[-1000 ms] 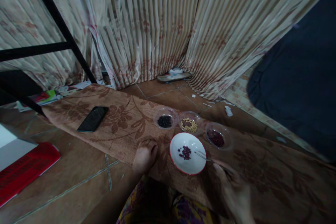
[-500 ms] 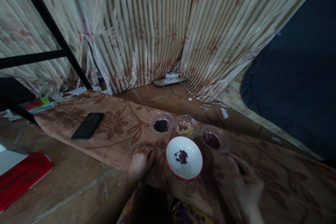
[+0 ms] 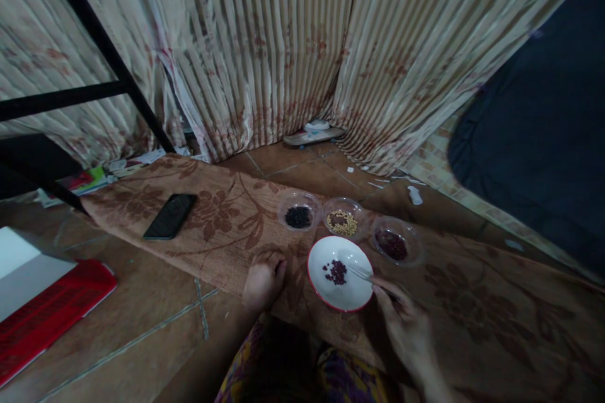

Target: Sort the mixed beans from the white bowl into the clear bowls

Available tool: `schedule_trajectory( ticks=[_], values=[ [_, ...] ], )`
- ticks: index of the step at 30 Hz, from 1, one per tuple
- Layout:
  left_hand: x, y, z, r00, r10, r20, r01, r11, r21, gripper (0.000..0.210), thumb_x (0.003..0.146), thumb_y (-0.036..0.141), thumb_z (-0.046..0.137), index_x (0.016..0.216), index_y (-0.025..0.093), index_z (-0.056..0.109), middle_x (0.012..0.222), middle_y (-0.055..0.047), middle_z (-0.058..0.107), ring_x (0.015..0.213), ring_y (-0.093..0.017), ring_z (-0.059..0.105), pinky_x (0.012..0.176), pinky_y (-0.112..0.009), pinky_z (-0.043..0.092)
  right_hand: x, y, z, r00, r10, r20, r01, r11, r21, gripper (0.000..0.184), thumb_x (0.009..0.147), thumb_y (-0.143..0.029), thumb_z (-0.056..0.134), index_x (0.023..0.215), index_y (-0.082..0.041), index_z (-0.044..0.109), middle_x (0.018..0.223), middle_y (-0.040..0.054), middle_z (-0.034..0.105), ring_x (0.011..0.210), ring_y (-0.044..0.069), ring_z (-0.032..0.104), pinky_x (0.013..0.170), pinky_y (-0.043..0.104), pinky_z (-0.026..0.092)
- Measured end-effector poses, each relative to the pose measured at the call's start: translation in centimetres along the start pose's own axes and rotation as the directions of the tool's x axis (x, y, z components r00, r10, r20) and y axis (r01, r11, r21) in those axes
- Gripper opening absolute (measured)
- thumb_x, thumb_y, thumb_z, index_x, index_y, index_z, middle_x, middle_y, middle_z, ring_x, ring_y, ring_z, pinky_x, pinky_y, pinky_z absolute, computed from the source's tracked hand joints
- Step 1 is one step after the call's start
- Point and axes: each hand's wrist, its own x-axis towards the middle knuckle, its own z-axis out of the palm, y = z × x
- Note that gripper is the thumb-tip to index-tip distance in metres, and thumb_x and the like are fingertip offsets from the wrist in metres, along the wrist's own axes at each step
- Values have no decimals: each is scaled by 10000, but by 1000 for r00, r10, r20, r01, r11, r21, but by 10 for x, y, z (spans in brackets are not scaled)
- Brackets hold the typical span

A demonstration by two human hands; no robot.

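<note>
My right hand (image 3: 404, 318) is closed around a slim metal fork (image 3: 360, 272), its prongs reaching into a white bowl with a red rim (image 3: 352, 301). The prong tips are just right of a small heap of dark red beans (image 3: 337, 272) in the bowl. Left of the bowl, my left hand (image 3: 263, 280) rests on the cloth with fingers curled in, nothing visible in them. Behind the bowl stand three clear plastic cups: one with black beans (image 3: 297, 217), one with yellow beans (image 3: 344, 223), one with dark red beans (image 3: 391, 244).
A brown patterned cloth (image 3: 227, 245) covers the narrow table. A black phone (image 3: 171, 216) lies at its left. Beyond are striped curtains (image 3: 283, 44), a skateboard (image 3: 312, 136) on the tiled floor, and a red and white box (image 3: 61, 296) at lower left.
My right hand has moved left from beside the cup of red beans, bringing the fork into the bowl. My left hand stays curled on the cloth. The whole view has shifted slightly.
</note>
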Motion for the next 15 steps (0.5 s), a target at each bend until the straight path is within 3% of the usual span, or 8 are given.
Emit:
schedule_trajectory(
  ticks=[7,15],
  values=[
    [0,2,-1,1000,-3,-3,3,1000,-2,175,916,226,498,819,205,642,849,-41,681,808,-189,611,780,-326,438,2,-2,7,998,-64,-7,64,998,4,362,823,-540,598,943,-228,738,1052,78,733,1005,227,680,926,367,531],
    [0,1,0,1000,-22,12,22,1000,12,194,929,236,483,835,208,650,859,-39,687,820,-195,618,788,-331,438,1,1,9,974,-225,-9,224,972,-72,313,871,-490,570,938,-235,737,1032,74,740,983,216,691,885,351,552]
  ],
)
